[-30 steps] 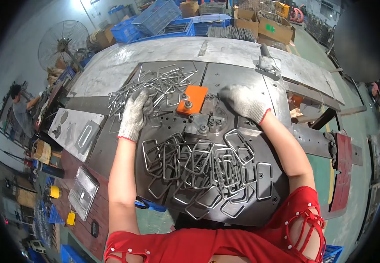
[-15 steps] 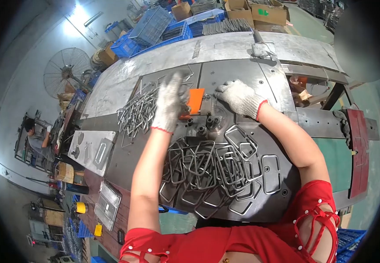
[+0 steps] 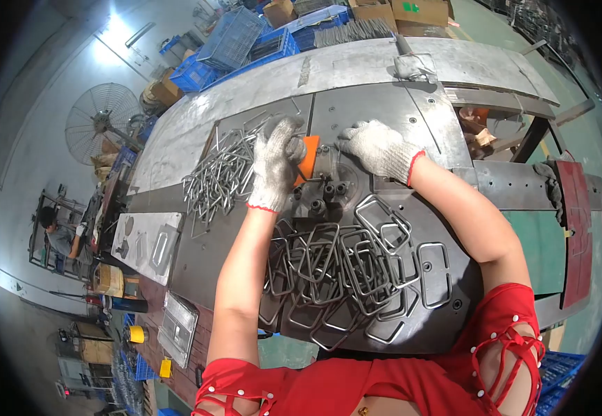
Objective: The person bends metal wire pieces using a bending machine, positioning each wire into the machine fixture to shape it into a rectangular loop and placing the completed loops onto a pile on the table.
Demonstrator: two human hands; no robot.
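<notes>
My left hand (image 3: 277, 161), in a white knit glove, is closed with curled fingers at the left side of an orange plate (image 3: 308, 159). What those fingers hold is hidden. My right hand (image 3: 379, 149), gloved too, is closed at the right of the bending fixture (image 3: 325, 191), thumb and fingers together; anything inside its grip cannot be made out. Upright pins and bolts stand on the fixture between my hands. To the left of my left hand lies a pile of bent metal rods (image 3: 221, 173). Closer to my body, rectangular wire frames (image 3: 342, 267) lie heaped on the steel plate.
A flat metal plate (image 3: 147, 243) and a grey metal block (image 3: 177, 329) lie on the left. Blue crates (image 3: 231, 38) and cardboard boxes (image 3: 419, 10) stand at the back. A fan (image 3: 102, 121) and another person (image 3: 62, 232) are at far left.
My left hand, blurred by motion before, is now sharper and a little farther right, covering part of the orange plate. My right hand stays by the fixture. The view has shifted slightly.
</notes>
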